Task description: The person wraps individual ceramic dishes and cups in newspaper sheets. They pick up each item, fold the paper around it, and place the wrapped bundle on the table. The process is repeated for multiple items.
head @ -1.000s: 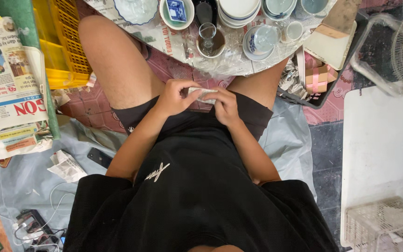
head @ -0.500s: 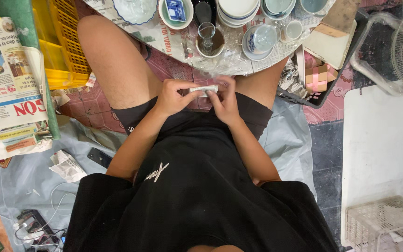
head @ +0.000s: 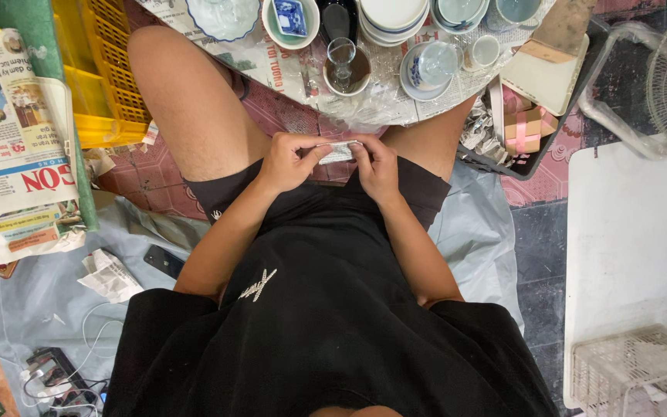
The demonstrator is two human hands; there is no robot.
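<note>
Paper strip [head: 339, 150] sits pinched between your left hand [head: 291, 161] and right hand [head: 376, 164], both grips closed on its ends, stretched flat over your lap just short of the bench [head: 272, 62].

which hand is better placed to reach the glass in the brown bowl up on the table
Probably the right hand. Both hands pinch the small white strip between the knees, but the right one sits almost straight below the glass in the brown bowl; the left hand lies further off to the side.

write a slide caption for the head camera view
Seated person's left hand and right hand pinch a small white strip above the lap, beside a low table crowded with bowls.
</note>
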